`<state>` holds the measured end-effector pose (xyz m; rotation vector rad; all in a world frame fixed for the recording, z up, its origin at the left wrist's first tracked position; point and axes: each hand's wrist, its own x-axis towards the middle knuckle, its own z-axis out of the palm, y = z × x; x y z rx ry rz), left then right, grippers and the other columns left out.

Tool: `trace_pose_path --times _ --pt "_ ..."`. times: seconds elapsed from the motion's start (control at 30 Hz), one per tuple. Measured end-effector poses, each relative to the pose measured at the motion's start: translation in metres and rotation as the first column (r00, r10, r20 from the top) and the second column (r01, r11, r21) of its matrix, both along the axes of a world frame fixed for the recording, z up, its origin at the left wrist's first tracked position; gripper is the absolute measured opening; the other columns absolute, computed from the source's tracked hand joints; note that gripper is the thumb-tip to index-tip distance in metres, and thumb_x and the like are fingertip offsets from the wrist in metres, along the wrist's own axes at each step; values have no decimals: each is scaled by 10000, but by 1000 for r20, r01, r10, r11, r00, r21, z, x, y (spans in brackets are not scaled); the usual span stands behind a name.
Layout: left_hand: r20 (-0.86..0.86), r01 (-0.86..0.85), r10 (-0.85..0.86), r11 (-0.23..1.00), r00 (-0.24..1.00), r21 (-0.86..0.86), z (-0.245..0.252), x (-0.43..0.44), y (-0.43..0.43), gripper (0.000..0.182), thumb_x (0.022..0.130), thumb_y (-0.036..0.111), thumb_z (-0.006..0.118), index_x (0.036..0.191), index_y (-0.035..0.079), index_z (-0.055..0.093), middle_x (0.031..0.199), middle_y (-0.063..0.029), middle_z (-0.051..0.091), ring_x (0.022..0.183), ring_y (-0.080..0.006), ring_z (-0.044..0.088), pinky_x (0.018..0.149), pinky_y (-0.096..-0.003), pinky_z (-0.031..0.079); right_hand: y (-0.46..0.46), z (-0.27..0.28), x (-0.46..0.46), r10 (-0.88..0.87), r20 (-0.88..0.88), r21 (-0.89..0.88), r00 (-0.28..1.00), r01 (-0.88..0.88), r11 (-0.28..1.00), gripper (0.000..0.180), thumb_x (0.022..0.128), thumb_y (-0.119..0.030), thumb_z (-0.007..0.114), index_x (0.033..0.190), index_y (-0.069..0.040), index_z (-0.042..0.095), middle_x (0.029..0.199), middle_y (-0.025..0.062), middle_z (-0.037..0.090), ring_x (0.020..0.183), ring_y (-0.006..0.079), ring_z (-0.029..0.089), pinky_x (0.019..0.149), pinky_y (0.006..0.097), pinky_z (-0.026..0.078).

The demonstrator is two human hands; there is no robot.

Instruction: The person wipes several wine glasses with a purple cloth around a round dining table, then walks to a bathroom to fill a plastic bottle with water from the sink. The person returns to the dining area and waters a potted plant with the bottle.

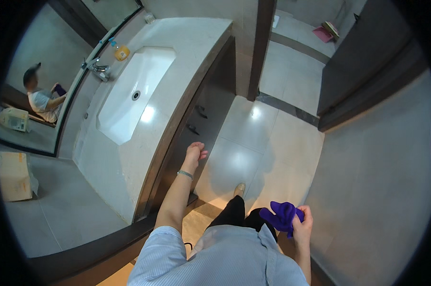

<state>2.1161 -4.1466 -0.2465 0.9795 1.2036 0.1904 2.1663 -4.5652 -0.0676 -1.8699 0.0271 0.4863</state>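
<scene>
My right hand [302, 224], low on the right, grips a crumpled purple cloth [282, 217] that bunches out toward my legs. In front of the dark vanity cabinet [215, 107] is my left hand [196, 153], with loosely curled fingers and nothing visible in it. A bracelet [185, 174] circles that wrist. The cabinet's dark handles [193, 129] are close beyond the left hand. To its left lies the pale countertop [186, 46], with a white sink basin [122, 118] set into it.
A chrome faucet [101, 70] and a pump bottle of orange liquid [121, 52] stand behind the basin. A mirror [69, 39] reflects a person. Ahead, a doorway has a raised dark threshold [288, 109] and an open dark door [362, 60]. Beyond lies a pink dustpan [322, 34].
</scene>
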Motion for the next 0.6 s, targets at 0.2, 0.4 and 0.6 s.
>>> trace_pose_path --times 0.2,0.4,0.6 --pt "105 -396 399 917 911 -51 -33 58 53 392 834 161 620 1184 79 464 974 -20 569 898 -168 586 668 -283 510 25 -9 124 194 -31 -95 981 -196 976 130 793 -109 628 808 -23 532 684 -30 501 616 55 446 553 207 385" --pt "238 -576 550 816 801 52 -89 70 -20 186 762 -5 558 859 126 466 831 -4 522 750 -136 532 601 -278 446 58 -44 243 495 -139 -95 858 -509 855 74 793 -67 589 811 -19 536 656 -30 495 598 50 437 532 201 373" --pt "-117 -369 425 870 898 328 -84 45 -232 234 791 97 637 957 -7 509 785 -83 560 727 -189 541 685 -313 452 150 -36 303 808 -133 -133 575 -818 560 75 790 -61 578 841 -11 554 646 -18 503 592 55 448 531 213 382"
